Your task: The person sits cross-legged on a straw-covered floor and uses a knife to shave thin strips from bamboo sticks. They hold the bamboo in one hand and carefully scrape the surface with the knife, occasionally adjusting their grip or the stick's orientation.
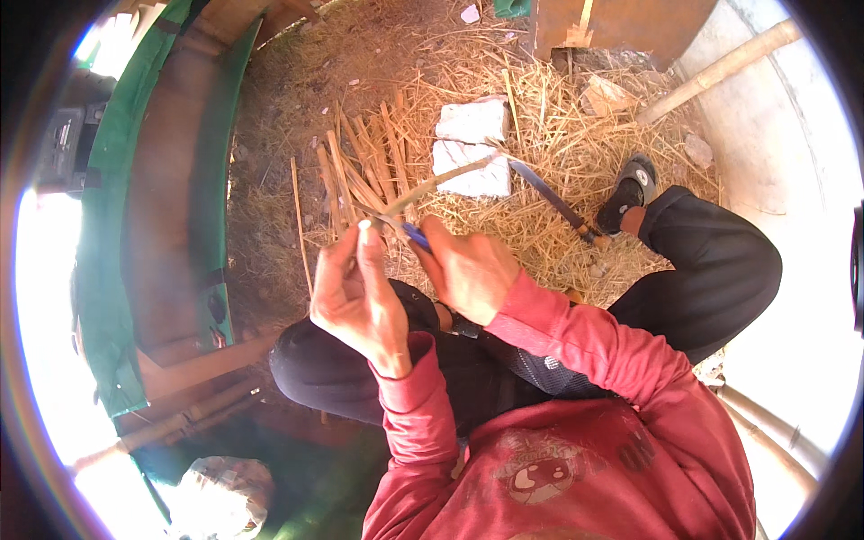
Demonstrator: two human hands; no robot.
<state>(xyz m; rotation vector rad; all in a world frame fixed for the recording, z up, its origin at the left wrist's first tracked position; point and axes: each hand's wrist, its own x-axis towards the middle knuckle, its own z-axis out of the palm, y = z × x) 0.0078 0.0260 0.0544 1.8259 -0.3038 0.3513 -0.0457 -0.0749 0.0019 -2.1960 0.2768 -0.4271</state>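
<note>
My left hand (pixel 360 292) pinches the near end of a thin, bent bamboo strip (pixel 441 180) between thumb and fingers. The strip reaches away to the right, over two pale blocks (pixel 472 121) on the ground. My right hand (pixel 472 270) is closed around the blue handle of a small knife (pixel 416 236). Its short blade lies against the strip, close to my left fingertips; the exact contact is hard to make out. Beyond my right hand a machete (pixel 544 189) with a dark blade and wooden handle rests on the straw, its tip beside the blocks.
Split bamboo pieces (pixel 364 157) lie in a pile left of the blocks. Straw and shavings (pixel 558 108) cover the ground. A green-edged wooden frame (pixel 171 198) stands at left, a bamboo pole (pixel 720 72) leans at upper right, and a plastic bag (pixel 220 495) sits at lower left.
</note>
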